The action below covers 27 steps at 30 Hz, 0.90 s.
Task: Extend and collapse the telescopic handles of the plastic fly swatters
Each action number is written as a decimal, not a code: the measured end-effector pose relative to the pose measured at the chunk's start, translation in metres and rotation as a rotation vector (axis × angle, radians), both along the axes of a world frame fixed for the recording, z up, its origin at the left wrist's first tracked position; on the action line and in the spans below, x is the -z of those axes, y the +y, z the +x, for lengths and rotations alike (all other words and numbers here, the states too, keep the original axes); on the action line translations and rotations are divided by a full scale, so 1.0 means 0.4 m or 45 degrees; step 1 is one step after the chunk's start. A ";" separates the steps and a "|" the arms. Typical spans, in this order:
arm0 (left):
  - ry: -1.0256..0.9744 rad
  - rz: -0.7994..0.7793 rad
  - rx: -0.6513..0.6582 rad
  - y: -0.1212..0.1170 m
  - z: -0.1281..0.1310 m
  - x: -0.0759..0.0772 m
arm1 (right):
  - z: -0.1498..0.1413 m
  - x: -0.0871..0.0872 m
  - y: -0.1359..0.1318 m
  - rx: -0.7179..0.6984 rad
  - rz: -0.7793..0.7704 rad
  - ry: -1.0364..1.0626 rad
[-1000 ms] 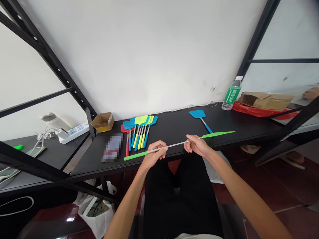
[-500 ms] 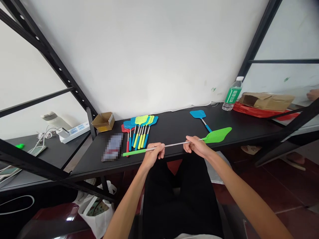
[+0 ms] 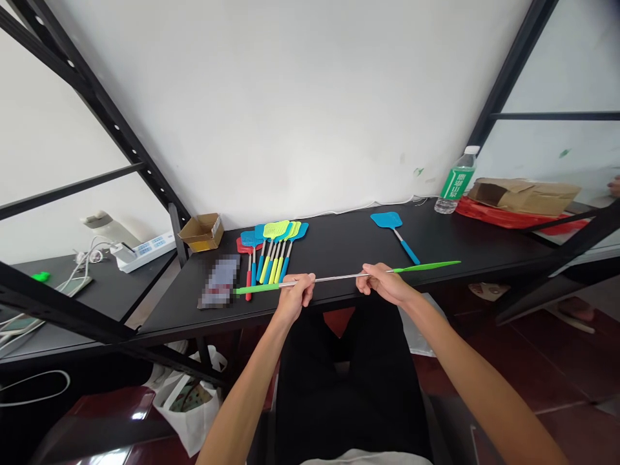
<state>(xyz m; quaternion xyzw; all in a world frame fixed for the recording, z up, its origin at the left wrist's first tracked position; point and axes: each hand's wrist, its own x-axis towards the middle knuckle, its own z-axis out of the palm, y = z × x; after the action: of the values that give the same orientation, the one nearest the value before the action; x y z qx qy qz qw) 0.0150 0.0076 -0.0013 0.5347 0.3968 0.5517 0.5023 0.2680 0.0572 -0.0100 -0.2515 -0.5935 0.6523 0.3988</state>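
Green swatter (image 3: 339, 278): held level above the black table's (image 3: 339, 242) front edge, metal shaft across both hands, green grip to the left, head edge-on to the right.
Left hand (image 3: 296, 294): fingers closed round shaft, next to green grip.
Right hand (image 3: 382, 283): pinching shaft near head end.
Swatter bunch (image 3: 276, 229): red, blue, yellow; fanned on table, left of centre; green grip crosses the red handle in view.
Blurred item (image 3: 220, 282): left of bunch, pixelated, can't identify.
Lone blue swatter (image 3: 386, 220): on table, beyond right hand.
Small carton (image 3: 201, 236): back left, open.
Bottle (image 3: 455, 183): back right, upright, green label, beside red bag (image 3: 489, 213).
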 end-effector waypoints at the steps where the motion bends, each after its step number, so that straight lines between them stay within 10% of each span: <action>1: 0.006 -0.002 -0.008 0.000 0.000 0.000 | 0.001 0.001 0.001 -0.004 -0.003 0.002; 27: 0.230 0.077 0.178 -0.006 -0.010 -0.006 | -0.006 -0.014 -0.001 0.009 -0.062 0.077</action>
<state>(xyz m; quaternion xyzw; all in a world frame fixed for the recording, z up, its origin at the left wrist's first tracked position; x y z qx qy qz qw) 0.0112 0.0051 0.0012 0.6235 0.3853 0.4765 0.4855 0.2658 0.0566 -0.0045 -0.2432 -0.5641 0.6726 0.4125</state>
